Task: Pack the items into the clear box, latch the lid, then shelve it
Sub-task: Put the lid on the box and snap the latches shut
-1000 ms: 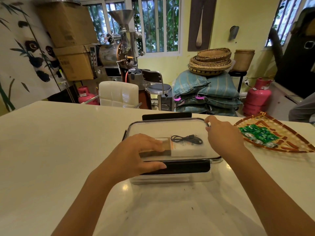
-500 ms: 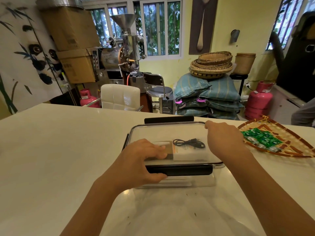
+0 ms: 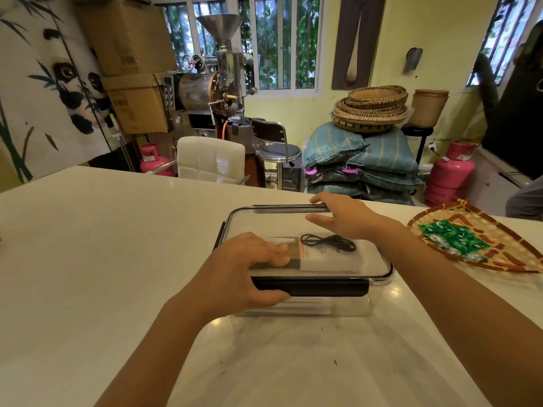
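Note:
The clear box (image 3: 379, 278) stands on the white table (image 3: 88, 259) with its clear lid (image 3: 264, 224) on top. Through the lid I see a coiled black cable (image 3: 326, 242), a white packet (image 3: 329, 262) and a brown item (image 3: 293, 254). My left hand (image 3: 244, 268) lies on the lid's near left part, its thumb pressed against the black near latch (image 3: 329, 289). My right hand (image 3: 343, 215) reaches over the far edge, its fingers curled over the far latch (image 3: 282, 207) and its thumb flat on the lid.
A woven tray (image 3: 499, 259) with several green packets (image 3: 452, 239) lies on the table to the right of the box. Beyond the far table edge stand a white chair (image 3: 210, 160), a stool and pink gas cylinders.
My right hand has slid from the lid's right side to the far edge and onto the far latch, which now lies lower. My left hand has stayed on the near edge.

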